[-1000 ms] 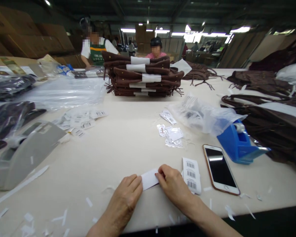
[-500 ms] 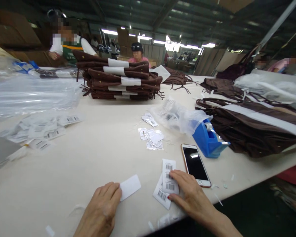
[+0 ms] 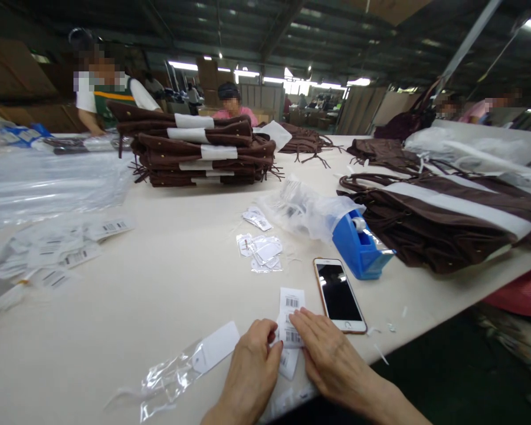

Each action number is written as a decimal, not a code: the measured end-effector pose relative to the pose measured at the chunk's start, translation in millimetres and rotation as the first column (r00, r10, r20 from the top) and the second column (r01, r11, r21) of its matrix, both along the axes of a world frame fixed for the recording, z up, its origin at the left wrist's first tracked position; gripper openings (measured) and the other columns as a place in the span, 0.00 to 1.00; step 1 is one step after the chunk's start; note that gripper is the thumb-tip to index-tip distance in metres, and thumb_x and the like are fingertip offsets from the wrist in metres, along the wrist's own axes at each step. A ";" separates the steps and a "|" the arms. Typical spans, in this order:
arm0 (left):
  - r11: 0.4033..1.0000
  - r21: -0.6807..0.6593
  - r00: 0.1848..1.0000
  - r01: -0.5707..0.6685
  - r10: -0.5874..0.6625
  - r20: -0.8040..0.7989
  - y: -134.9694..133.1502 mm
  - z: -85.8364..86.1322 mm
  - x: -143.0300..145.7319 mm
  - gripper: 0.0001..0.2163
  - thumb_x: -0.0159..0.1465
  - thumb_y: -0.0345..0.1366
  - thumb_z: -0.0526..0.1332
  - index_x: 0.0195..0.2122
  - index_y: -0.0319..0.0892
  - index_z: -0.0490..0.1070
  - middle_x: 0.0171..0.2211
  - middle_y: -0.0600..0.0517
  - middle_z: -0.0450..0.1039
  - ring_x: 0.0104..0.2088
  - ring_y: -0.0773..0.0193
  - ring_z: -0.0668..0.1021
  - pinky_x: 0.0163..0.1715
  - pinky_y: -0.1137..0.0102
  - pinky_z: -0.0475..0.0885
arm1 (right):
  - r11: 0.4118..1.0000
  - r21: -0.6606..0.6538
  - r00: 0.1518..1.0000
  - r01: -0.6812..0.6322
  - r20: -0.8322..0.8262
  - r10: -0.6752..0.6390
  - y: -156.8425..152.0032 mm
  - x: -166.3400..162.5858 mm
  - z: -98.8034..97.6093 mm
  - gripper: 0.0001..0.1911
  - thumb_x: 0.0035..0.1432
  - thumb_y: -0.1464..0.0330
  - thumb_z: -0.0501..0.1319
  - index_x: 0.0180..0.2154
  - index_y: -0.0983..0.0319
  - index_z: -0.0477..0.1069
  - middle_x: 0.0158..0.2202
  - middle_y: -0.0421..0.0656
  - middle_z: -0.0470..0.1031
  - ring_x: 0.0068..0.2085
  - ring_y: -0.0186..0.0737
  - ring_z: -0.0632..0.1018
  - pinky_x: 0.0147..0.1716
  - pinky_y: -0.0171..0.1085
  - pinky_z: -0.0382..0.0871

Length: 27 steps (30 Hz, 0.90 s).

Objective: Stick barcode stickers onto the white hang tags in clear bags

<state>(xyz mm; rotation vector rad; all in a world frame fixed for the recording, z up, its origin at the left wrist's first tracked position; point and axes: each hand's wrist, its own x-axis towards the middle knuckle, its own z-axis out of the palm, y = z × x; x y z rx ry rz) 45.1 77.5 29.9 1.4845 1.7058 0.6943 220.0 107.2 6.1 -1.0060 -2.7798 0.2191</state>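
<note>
My left hand [image 3: 254, 363] has its fingers curled and its thumb close to the forefinger, at the left edge of a white barcode label strip [image 3: 292, 301]. What sits between those fingertips is too small to make out. Stretched fingers of my right hand [image 3: 331, 348] lie flat over the strip's right side. Under it, a second barcode label strip [image 3: 288, 365] partly shows. To the left of my left hand, a white blank tag [image 3: 219, 345] lies on the table with a clear plastic sleeve [image 3: 170, 378] at its end.
Near my right hand are a phone [image 3: 338, 295] and a blue tape dispenser [image 3: 358, 248]. Small tags [image 3: 265, 251] lie ahead. Brown bags stand in a stack [image 3: 194, 153] and lie at the right [image 3: 442, 218]. Label sheets [image 3: 48, 248] are at the left. Co-workers stand behind.
My left hand has let go of the white tag and moved right to the label strip. The tag and its plastic sleeve now lie uncovered. My right hand's fingers lie flatter on the strip.
</note>
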 end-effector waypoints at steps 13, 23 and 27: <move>0.973 -0.175 0.969 -0.154 0.183 0.164 43.9 -14.1 8.1 0.03 0.49 0.33 0.57 0.22 0.41 0.64 0.15 0.56 0.65 0.17 0.68 0.67 0.19 0.72 0.57 | 0.977 0.210 0.994 -0.022 -0.100 0.044 5.8 3.3 -8.2 0.26 0.50 0.83 0.43 0.52 0.74 0.59 0.49 0.56 0.69 0.52 0.48 0.68 0.45 0.46 0.70; 0.901 -0.392 0.713 -0.186 0.398 0.577 42.2 -6.1 18.2 0.10 0.45 0.36 0.63 0.24 0.38 0.64 0.14 0.56 0.67 0.15 0.70 0.67 0.16 0.75 0.61 | 0.899 0.436 0.908 0.031 -0.388 0.157 0.8 -0.6 -11.6 0.19 0.55 0.80 0.50 0.50 0.73 0.63 0.44 0.55 0.73 0.52 0.45 0.69 0.45 0.42 0.71; 0.914 -0.381 0.600 -0.138 0.383 0.702 27.4 -0.2 12.5 0.10 0.44 0.34 0.64 0.26 0.36 0.67 0.21 0.51 0.74 0.22 0.66 0.73 0.25 0.71 0.67 | 0.925 0.374 0.906 -0.061 -0.369 0.209 -6.1 1.5 -3.5 0.21 0.51 0.80 0.50 0.48 0.73 0.64 0.47 0.56 0.71 0.55 0.49 0.65 0.47 0.48 0.68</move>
